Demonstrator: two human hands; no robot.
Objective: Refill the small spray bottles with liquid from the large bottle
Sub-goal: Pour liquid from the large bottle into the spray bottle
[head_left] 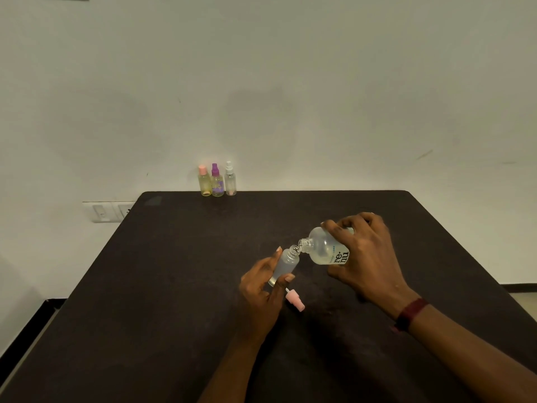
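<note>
A: Centre frame, above the desk (174,286): right hand (363,257) grips the tilted large bottle (324,247), mouth meeting the small spray bottle (286,264).
B: Left hand (261,289) fingers (276,255) clasp its body; light, slick plastic, I'd guess.

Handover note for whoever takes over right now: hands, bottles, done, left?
Hands: left hand grips the uncapped small bottle, tilted. The right hand grips the large bottle, tipped, neck at the small bottle's mouth.
The pink spray cap lies on the table beside the left hand. Three capped small bottles stand at the far edge.
Done: cap off, pour set up.
Left: finish filling, recap; the far bottles' levels are hard to judge.
</note>
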